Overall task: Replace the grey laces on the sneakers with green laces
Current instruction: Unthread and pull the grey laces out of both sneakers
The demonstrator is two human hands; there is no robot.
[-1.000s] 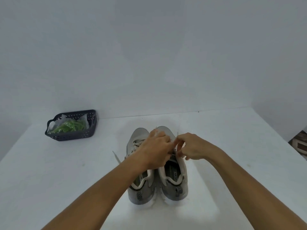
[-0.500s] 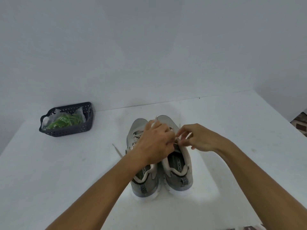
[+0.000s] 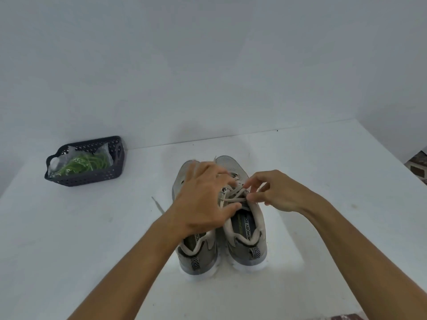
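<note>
Grey sneakers (image 3: 245, 229) are sitting side by side at centre on the white counter (image 3: 323, 181). The left hand (image 3: 203, 199) is resting flat, fingers spread, across them; the right hand (image 3: 275, 192) is pinching a grey lace (image 3: 233, 198). Green laces (image 3: 87, 162) are lying in a dark basket (image 3: 92, 180) at ten o'clock.

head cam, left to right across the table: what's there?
Dark basket holding bagged green laces → loose grey lace end → left sneaker → right sneaker. Hands overlap the sneakers, so left out.
</note>
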